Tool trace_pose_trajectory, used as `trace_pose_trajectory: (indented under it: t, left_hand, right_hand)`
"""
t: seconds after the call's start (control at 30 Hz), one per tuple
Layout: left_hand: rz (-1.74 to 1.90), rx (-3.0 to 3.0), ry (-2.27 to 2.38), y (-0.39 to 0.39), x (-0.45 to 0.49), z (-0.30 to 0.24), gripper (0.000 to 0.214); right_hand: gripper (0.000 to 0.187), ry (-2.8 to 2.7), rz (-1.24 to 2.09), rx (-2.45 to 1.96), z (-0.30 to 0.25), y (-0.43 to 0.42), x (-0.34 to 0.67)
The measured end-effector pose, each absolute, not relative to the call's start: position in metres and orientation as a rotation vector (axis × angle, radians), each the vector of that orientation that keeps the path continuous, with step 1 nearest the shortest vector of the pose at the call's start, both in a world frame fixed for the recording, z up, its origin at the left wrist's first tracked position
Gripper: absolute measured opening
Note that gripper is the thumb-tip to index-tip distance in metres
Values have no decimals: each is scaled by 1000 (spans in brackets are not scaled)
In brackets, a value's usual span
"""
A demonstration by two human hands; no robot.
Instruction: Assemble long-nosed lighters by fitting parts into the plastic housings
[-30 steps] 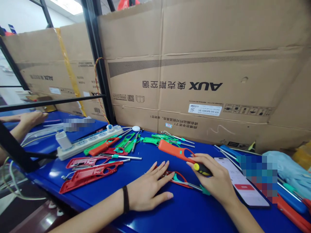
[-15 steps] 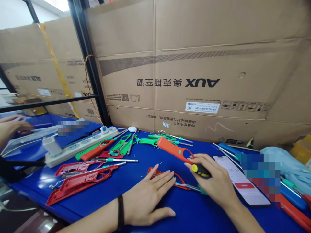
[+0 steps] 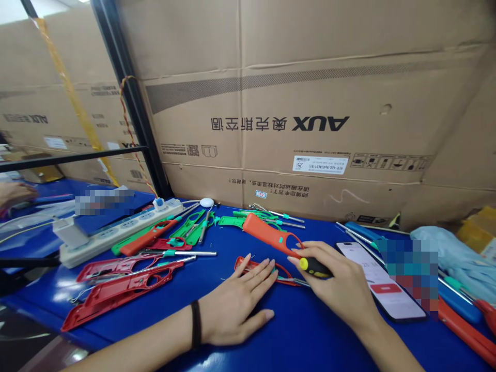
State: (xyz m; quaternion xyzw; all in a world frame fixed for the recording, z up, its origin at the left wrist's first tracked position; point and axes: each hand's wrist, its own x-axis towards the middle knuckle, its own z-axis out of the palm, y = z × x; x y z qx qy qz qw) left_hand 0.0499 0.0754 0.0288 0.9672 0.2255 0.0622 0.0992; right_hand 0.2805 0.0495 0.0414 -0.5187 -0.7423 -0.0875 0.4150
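My left hand (image 3: 238, 299) lies flat on the blue table (image 3: 290, 336), fingers stretched out, fingertips pressing on a red plastic shell half (image 3: 251, 266). My right hand (image 3: 337, 287) is closed around a screwdriver with a black and yellow handle (image 3: 312, 267), its tip hidden near the shell. An orange lighter-shaped body (image 3: 271, 236) lies just behind my right hand. A thin metal tube with a teal collar (image 3: 292, 280) sticks out between the two hands.
Red shell halves (image 3: 116, 287), green and orange parts (image 3: 194, 230) and metal tubes lie at left. A white power strip (image 3: 116, 232) sits behind them. A phone (image 3: 382, 287) lies at right beside blue and red parts. Cardboard boxes (image 3: 290, 103) wall the back. Another person's hand (image 3: 13, 194) shows far left.
The view has shifted right and down a little. My left hand has stayed flat on the red shell; my right hand keeps the screwdriver in nearly the same spot.
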Motion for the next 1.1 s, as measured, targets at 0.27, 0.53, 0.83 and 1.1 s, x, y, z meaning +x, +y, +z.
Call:
trace_pose_trajectory:
  t: [0.27,0.53,0.83,1.1]
  left_hand:
    - [523,3034,386,96,31,41,56]
    - [1191,2863,697,141,21,70,16]
    - [668,2846,548,136,40,38,50]
    - [733,2680,908,131,42,31,36]
  right_hand:
    - [8,-1872,-279,-1447,35,57,290]
    - [13,-1972,-39,-1488,29,57,276]
    - [15,-1968,126,-1320,30,54,269]
    - [11,-1833,147,-1542,36,58,298]
